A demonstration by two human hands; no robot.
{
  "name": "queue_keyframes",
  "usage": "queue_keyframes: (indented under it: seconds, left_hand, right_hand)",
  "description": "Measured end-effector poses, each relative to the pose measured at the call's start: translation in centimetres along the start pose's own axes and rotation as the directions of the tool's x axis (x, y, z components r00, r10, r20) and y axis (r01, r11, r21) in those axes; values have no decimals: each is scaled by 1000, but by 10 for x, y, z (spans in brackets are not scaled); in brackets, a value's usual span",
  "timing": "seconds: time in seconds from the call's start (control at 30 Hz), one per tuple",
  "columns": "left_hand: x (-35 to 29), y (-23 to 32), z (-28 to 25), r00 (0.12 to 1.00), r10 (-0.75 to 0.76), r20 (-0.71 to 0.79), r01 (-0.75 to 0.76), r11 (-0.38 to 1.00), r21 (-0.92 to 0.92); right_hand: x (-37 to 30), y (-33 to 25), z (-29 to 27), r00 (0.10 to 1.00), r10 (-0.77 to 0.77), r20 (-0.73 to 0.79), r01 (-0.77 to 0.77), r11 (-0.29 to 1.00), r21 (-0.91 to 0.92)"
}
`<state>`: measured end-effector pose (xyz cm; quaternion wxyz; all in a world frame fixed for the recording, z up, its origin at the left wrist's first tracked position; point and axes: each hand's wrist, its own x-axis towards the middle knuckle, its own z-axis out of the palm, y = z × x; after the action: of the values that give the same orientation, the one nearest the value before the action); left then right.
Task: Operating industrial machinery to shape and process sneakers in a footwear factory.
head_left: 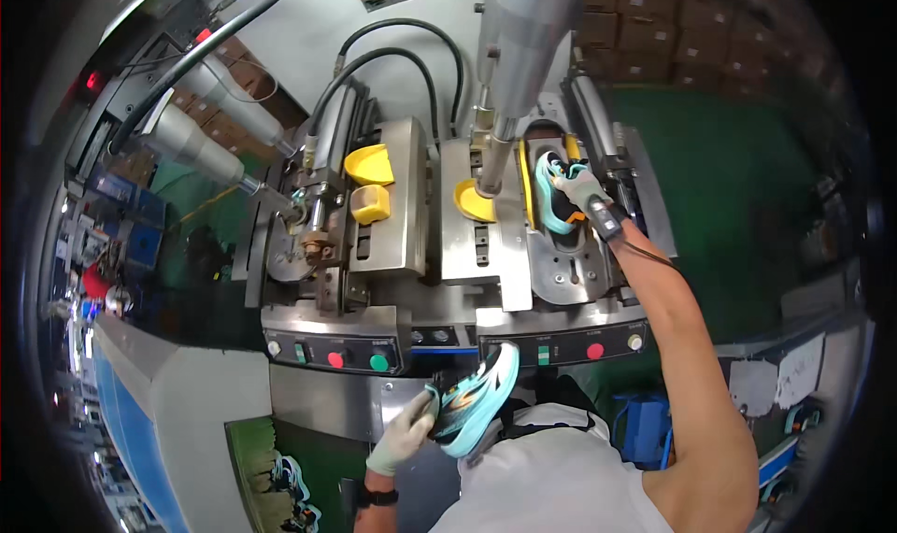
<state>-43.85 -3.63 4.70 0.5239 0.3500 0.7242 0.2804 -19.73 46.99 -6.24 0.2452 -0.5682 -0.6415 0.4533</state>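
My left hand (402, 435), in a pale work glove, grips a sneaker (481, 400) by its heel end. That sneaker is light blue, black and white with orange marks, and it is held tilted in front of my body. Far to the right, my gloved right hand (584, 189) has its fingers closed at the upper of a second sneaker (552, 206) of like colours. This one sits in the right station of a metal press machine (509, 267), between yellow pads. Parts of its upper are hidden by my fingers.
Yellow blocks (371, 166) sit on the left station, beside thick black hoses (402, 52). A metal cylinder (523, 47) stands above the right station. Control panels (332, 351) with coloured buttons line the front edge. More sneakers (291, 482) lie in a container at lower left.
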Motion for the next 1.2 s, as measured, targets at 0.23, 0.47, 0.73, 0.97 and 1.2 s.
queue_keyframes:
  seconds: [0.23, 0.47, 0.73, 0.97, 1.2]
  left_hand:
    - [-89, -120, 42, 766, -279, -579, 242, 960, -141]
    - [13, -235, 56, 677, -296, -674, 104, 945, -310]
    - [49, -280, 108, 498, -320, -806, -13, 927, -376]
    - [-35, -347, -14, 878, -66, -474, -33, 980, -198]
    - [-184, -530, -265, 183, -24, -983, 531, 844, 79]
  right_hand:
    - [25, -5, 60, 928, -352, -122, 277, 871, -406]
    - [62, 49, -10, 918, -323, 229, 365, 915, -171]
    - [-288, -46, 162, 827, -541, 151, 557, 753, -350]
    - [-309, 44, 219, 818, -376, 436, 572, 454, -683]
    - [-379, 7, 213, 912, 160, 376, -13, 931, -366]
